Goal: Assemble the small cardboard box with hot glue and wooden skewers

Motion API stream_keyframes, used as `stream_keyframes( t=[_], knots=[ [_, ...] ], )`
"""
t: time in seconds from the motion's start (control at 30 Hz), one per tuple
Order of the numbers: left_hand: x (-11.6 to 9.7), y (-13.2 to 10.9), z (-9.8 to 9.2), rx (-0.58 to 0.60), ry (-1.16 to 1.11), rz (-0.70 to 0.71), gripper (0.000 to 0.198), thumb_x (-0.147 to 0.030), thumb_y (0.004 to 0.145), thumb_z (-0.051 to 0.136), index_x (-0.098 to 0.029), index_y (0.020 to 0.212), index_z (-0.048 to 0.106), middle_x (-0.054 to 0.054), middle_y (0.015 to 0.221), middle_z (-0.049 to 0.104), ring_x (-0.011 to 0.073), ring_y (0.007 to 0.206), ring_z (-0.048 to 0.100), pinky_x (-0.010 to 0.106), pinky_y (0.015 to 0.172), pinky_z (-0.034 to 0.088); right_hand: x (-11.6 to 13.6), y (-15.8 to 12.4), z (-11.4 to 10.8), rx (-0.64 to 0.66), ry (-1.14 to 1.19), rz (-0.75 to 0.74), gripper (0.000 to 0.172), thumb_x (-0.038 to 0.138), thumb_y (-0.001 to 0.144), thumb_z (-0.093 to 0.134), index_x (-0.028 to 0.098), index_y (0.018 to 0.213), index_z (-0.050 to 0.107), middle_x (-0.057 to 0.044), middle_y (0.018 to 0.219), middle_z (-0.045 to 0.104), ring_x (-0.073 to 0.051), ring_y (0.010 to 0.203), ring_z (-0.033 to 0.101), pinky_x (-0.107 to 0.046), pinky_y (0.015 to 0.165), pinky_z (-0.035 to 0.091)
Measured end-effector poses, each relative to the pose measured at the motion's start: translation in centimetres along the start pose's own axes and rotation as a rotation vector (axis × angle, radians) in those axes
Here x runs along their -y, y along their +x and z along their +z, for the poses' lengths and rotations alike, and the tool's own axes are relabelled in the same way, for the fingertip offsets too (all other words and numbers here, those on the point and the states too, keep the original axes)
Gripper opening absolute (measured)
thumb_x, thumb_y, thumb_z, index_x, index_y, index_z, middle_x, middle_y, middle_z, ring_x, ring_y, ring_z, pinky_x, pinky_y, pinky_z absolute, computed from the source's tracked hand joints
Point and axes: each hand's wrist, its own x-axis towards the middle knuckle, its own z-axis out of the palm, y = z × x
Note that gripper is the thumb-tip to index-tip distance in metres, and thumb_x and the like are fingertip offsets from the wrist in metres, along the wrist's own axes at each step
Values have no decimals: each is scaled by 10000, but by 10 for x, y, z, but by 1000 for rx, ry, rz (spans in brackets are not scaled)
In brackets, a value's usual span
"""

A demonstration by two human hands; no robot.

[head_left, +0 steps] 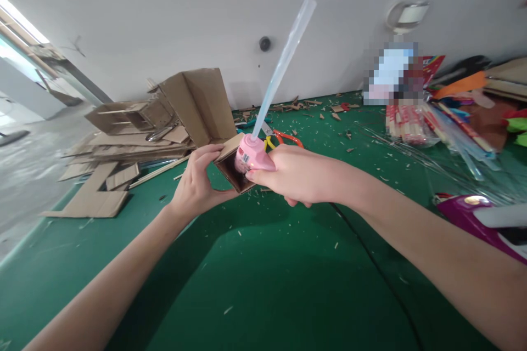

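Far left: flat corrugated cardboard offcuts (102, 186) are stacked on the green mat (267, 274), running up to its left edge. An open brown carton (197, 101) stands tilted behind them.

Left hand (197, 184): fingers curled round a small open cardboard box (230, 170), thumb on the near side. The box is held clear of the mat, mid-scene.

Right hand (302, 175): closed tight on a pink glue gun (253, 154), whose nose is at the box opening. A long translucent glue stick (284, 63) juts up and right out of its back. The sticker on the gun body is too small to read.

Just behind the hands: pliers (288, 137) with orange and yellow grips. A black cord (370, 263) runs from under the right hand toward the near edge.

The near mat is open, with only wood and card chips scattered on it.

Far right: a wrapped bundle of wooden sticks (407, 123), red print not legible, then clear plastic rods (461, 142). Near right edge: a glossy purple appliance (473, 219), partly cut off.
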Motion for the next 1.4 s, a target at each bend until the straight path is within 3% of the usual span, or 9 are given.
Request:
stream_keyframes(
  t=[0.27, 0.8, 1.17, 1.4],
  knots=[
    [-1, 1, 0, -15, 21, -4, 821, -463, 572, 865, -240, 1200, 385, 143, 1167, 583, 324, 1074, 619, 504, 862, 552, 0, 0, 1, -19, 21, -7, 438, 559, 873, 400, 175, 812, 604, -25, 532, 620, -121, 352, 503, -270, 398, 372],
    [0, -12, 7, -71, -148, -332, 962, -515, 516, 876, -227, 1289, 381, 124, 1210, 510, 288, 1108, 590, 445, 873, 565, 6, -8, 1, -226, 83, -169, 395, 458, 907, 419, 191, 623, 483, 15, 473, 542, -75, 368, 446, -242, 415, 324],
    [-36, -6, 21, -17, -239, -549, 915, -430, 575, 862, -217, 1313, 365, 147, 1289, 499, 290, 1174, 556, 464, 960, 511, 2, -2, 3, -227, 44, -124, 402, 469, 910, 402, 178, 690, 572, -7, 530, 586, -99, 430, 515, -258, 483, 383],
    [-43, -7, 20, 26, -110, -628, 820, -472, 550, 864, -205, 1200, 441, 92, 1112, 602, 276, 1018, 619, 448, 861, 525, 4, -3, 2, -202, 9, -87, 418, 486, 900, 395, 182, 673, 569, -1, 487, 575, -105, 416, 528, -255, 469, 375]
  ],
)
